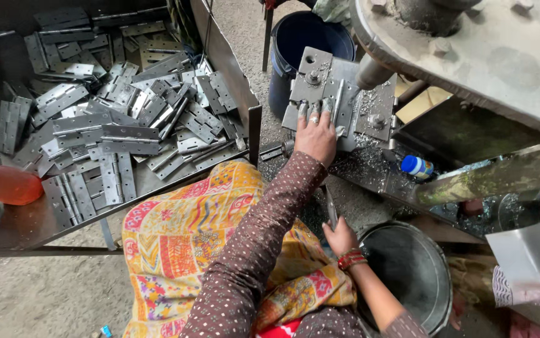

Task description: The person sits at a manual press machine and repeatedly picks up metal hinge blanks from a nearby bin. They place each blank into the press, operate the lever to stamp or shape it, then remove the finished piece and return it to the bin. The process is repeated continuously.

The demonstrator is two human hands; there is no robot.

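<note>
Crowded press bed (370, 166): left hand (315, 136) flat on hinge plate (339, 100), seemingly.

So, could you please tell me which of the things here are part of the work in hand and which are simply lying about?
In use:
- left hand pressing a grey metal hinge plate on the steel press jig
- right hand gripping a slim metal lever
- tray heaped with grey steel hinges

Lying about:
- dark blue plastic bucket
- round steel pail
- small blue-capped bottle
- orange plastic object
</note>
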